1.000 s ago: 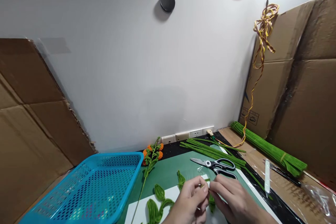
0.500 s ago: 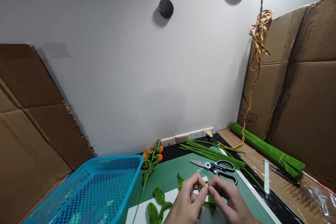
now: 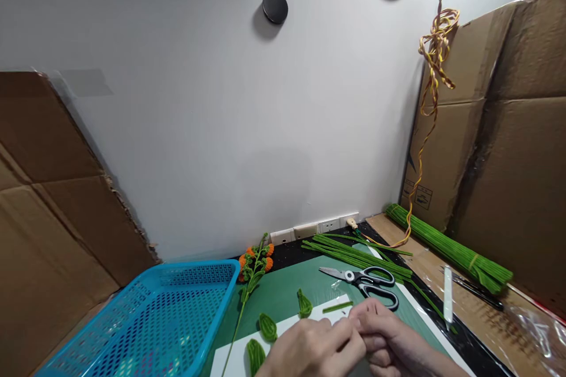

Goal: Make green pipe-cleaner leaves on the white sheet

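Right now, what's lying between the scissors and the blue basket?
In the head view, a sprig with orange flowers lies between the scissors and the blue basket, on the green mat.

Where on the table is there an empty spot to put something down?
The green mat is bare between the orange flower sprig and the scissors. The blue basket looks empty. It is crowded on the white sheet by both hands, among the green leaves.

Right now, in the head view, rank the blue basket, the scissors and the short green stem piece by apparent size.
1. blue basket, though it lies nearest the camera
2. scissors
3. short green stem piece
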Demonstrator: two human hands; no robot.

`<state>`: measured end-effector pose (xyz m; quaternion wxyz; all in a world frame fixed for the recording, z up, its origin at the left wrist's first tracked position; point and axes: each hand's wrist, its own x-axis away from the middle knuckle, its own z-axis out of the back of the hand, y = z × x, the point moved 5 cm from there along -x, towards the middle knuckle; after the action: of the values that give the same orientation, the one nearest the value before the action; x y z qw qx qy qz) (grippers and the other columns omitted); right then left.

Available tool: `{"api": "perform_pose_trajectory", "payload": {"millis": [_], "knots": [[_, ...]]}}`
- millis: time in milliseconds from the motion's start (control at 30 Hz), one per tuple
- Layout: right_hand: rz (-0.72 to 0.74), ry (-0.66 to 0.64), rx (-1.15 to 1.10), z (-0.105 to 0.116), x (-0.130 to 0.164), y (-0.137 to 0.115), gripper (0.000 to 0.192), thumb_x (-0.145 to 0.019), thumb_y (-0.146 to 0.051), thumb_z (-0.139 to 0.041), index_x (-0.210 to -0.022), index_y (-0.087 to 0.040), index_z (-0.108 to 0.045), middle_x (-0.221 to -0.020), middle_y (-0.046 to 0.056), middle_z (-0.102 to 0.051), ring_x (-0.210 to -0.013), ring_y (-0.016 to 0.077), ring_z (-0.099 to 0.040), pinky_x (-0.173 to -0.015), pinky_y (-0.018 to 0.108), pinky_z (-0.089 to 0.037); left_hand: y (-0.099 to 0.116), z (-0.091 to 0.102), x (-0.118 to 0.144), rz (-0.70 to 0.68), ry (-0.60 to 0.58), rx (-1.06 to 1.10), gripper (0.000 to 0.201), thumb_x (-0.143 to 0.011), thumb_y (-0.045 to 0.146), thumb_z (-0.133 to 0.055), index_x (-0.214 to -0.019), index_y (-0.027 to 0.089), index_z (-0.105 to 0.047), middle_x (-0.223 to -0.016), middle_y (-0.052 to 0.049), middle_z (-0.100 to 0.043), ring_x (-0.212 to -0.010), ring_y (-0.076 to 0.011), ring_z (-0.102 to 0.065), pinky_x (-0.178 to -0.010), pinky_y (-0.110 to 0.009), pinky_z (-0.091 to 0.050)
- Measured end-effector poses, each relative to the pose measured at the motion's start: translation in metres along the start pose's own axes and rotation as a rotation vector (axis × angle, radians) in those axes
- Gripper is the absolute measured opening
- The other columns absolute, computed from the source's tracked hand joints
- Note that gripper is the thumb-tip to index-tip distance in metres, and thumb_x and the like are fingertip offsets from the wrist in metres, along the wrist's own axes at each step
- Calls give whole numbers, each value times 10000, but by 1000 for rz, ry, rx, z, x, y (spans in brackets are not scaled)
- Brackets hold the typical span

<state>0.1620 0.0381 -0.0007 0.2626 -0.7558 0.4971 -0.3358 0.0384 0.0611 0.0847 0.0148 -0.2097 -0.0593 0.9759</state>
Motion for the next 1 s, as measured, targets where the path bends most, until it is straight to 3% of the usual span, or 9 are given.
{"api": "perform_pose_trajectory", "payload": {"millis": [67, 167, 267, 367, 433, 567, 800, 900, 1000], "knots": [[74, -39, 81, -4, 5, -7, 552, -697, -615, -887, -807, -232, -505, -428, -168, -289, -356, 18, -78, -329, 160, -125, 0, 4, -2, 35, 29, 56, 267, -1031, 128, -378, -997, 178, -638, -728, -53, -618, -535, -175, -484, -448, -334, -261], [408, 8, 402, -5, 11, -24, 484, -903, -665, -684, -808, -216, -531, -500, -108, -374, -384, 54, -248, -372, 192, -251, -12, 5, -5, 359, 68, 421, 210, -1049, 200, -411, -941, 190, -591, -735, -23, -573, -586, -144, -474, -514, -284, -312], [880, 100, 985, -10, 23, -38, 290, -1078, -362, -492, -878, -182, -600, -717, 16, -589, -607, 123, -513, -570, 246, -411, -23, -11, -1, 750, 29, 909, 282, -1067, 410, -475, -913, 188, -555, -691, 38, -459, -578, -104, -395, -548, -248, -309], [1229, 161, 1361, -15, 32, -36, 228, -1071, -153, -397, -969, -185, -598, -748, 32, -614, -627, 148, -540, -583, 265, -393, -26, -33, 6, 978, 36, 1295, 418, -985, 607, -567, -906, 199, -523, -685, 68, -423, -502, -71, -321, -468, -221, -240], [1324, 199, 1496, -15, 33, -32, 223, -1064, -123, -394, -978, -193, -587, -706, 16, -588, -584, 155, -518, -553, 274, -365, -23, -50, 10, 1066, -42, 1512, 490, -913, 680, -631, -877, 213, -489, -670, 79, -434, -451, -53, -269, -414, -205, -195], [1344, 222, 1529, -13, 32, -29, 206, -1075, -132, -402, -999, -197, -583, -701, 11, -588, -576, 157, -533, -553, 265, -375, -22, -65, 14, 1050, 40, 1694, 527, -858, 688, -710, -859, 221, -466, -564, 115, -377, -410, -41, -194, -377, -180, -157], [1181, 143, 1232, -7, 25, -25, 194, -1095, -185, -396, -1078, -207, -587, -811, 23, -644, -642, 133, -597, -601, 228, -434, -23, -63, 14, 923, 152, 1500, 503, -914, 695, -643, -916, 225, -464, -454, 145, -286, -365, -62, -212, -370, -194, -184], [1020, 163, 1077, -3, 19, -20, 238, -1103, -287, -426, -954, -203, -591, -747, 8, -583, -603, 124, -527, -567, 237, -390, -22, -56, 16, 925, 140, 1326, 478, -958, 677, -586, -925, 211, -485, -511, 116, -306, -426, -73, -259, -418, -219, -167], [721, 127, 756, 4, 7, -8, 351, -1092, -466, -471, -867, -205, -540, -574, -56, -451, -448, 88, -368, -440, 227, -268, -23, -44, 15, 880, 120, 1066, 401, -1019, 570, -547, -906, 186, -539, -640, 61, -384, -534, -87, -359, -493, -233, -233]]}}
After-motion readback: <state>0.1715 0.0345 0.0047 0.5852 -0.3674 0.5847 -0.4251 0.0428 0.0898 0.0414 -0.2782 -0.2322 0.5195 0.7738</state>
